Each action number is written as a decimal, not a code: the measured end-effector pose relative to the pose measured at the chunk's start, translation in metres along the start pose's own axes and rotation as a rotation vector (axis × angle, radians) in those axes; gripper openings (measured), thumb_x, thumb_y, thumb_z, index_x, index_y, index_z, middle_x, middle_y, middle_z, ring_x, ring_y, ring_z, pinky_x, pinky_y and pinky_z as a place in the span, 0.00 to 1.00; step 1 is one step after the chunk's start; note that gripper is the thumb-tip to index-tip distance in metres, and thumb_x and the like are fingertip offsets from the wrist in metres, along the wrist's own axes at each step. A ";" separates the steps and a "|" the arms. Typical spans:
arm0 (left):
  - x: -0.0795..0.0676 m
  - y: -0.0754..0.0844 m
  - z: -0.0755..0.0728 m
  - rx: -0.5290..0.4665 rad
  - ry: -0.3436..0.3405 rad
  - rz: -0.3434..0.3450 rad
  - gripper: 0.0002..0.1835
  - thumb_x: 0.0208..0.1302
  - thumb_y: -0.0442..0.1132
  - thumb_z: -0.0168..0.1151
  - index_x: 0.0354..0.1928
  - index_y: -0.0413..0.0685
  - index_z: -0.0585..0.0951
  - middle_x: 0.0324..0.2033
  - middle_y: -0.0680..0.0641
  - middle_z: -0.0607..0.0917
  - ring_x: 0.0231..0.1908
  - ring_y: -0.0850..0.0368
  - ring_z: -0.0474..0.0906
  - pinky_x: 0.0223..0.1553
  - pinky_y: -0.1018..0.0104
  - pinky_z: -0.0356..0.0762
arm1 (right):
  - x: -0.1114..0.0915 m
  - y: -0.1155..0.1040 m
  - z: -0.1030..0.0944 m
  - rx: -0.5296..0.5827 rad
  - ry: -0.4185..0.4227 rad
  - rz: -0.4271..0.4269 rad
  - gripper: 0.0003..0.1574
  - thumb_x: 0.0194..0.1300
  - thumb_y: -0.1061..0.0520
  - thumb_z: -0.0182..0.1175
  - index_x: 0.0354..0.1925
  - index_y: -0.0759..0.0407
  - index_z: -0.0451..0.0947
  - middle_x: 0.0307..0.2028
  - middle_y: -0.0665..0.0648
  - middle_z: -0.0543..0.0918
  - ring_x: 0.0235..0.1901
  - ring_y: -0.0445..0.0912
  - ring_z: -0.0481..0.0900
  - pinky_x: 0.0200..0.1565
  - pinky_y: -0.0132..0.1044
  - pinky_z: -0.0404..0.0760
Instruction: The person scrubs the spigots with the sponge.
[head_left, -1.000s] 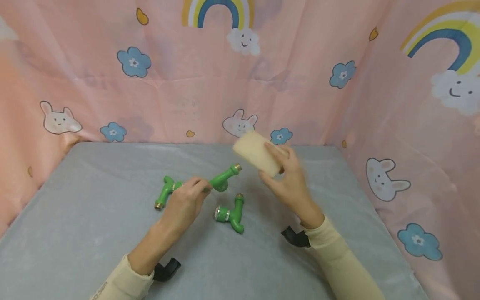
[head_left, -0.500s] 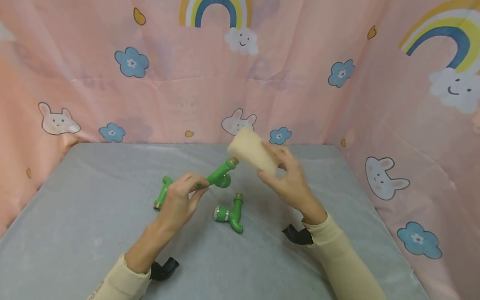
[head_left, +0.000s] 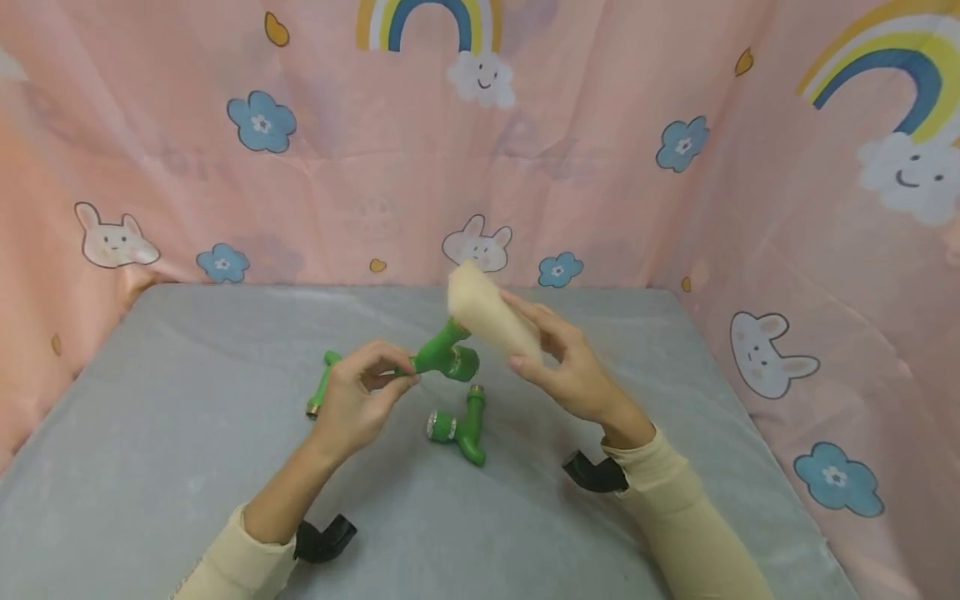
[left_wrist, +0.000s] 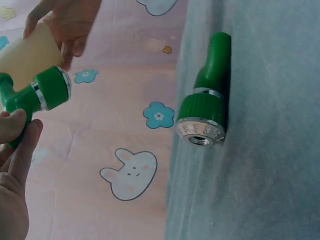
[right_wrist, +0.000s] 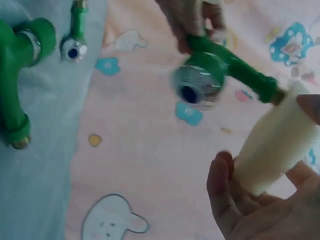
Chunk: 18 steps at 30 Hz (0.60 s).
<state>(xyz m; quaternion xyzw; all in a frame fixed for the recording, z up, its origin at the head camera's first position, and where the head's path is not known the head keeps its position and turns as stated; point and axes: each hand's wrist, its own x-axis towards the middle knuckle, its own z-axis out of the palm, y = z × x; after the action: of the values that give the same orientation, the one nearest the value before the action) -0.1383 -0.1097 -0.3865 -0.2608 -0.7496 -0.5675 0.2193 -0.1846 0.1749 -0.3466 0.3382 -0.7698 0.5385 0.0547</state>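
Above the table, my left hand (head_left: pixel 360 396) pinches a green faucet (head_left: pixel 435 350) by its spout, between thumb and fingers. The faucet's threaded inlet end points up and to the right. A pale yellow sponge (head_left: pixel 491 312) is gripped in my right hand (head_left: pixel 573 367), thumb on the near side and fingers behind. In the right wrist view the sponge (right_wrist: pixel 277 145) meets the brass inlet of the held faucet (right_wrist: pixel 245 75). A second green faucet (head_left: pixel 468 429) lies on the table below the hands. Part of a third faucet (head_left: pixel 322 387) shows behind my left hand, which hides the rest.
A grey cloth covers the table (head_left: pixel 187 467). Black bent straps or tubes (head_left: pixel 326 540) stick out by my left sleeve, with a similar black piece (head_left: pixel 592 472) at the right sleeve. Pink patterned curtains (head_left: pixel 337 183) stand behind and at both sides.
The sponge has moved left and tilted down onto the faucet's inlet end. My left hand has turned the held faucet so its handle faces more to the right.
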 end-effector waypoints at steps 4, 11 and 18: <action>0.003 0.001 -0.005 -0.147 0.000 -0.054 0.11 0.53 0.13 0.65 0.34 0.32 0.80 0.39 0.48 0.86 0.46 0.67 0.86 0.44 0.69 0.87 | 0.003 0.012 -0.005 0.020 -0.020 0.077 0.39 0.70 0.63 0.59 0.76 0.57 0.61 0.69 0.65 0.70 0.56 0.43 0.75 0.52 0.30 0.81; 0.002 0.004 -0.005 -0.188 -0.051 -0.099 0.10 0.54 0.13 0.66 0.35 0.30 0.80 0.39 0.45 0.83 0.46 0.69 0.86 0.45 0.69 0.87 | 0.007 0.019 -0.004 0.115 -0.059 0.119 0.32 0.78 0.59 0.49 0.77 0.54 0.60 0.52 0.62 0.78 0.41 0.44 0.79 0.40 0.36 0.80; 0.004 0.005 -0.003 -0.180 -0.069 -0.225 0.07 0.58 0.19 0.66 0.38 0.29 0.81 0.39 0.35 0.82 0.40 0.69 0.87 0.42 0.68 0.88 | -0.002 -0.008 -0.001 0.317 -0.088 -0.043 0.27 0.78 0.52 0.45 0.71 0.50 0.68 0.41 0.54 0.83 0.40 0.46 0.80 0.37 0.39 0.81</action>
<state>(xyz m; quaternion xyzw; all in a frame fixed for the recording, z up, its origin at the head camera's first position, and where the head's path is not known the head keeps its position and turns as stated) -0.1379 -0.1105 -0.3792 -0.2132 -0.7271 -0.6442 0.1044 -0.1790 0.1747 -0.3410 0.3822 -0.6696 0.6365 -0.0216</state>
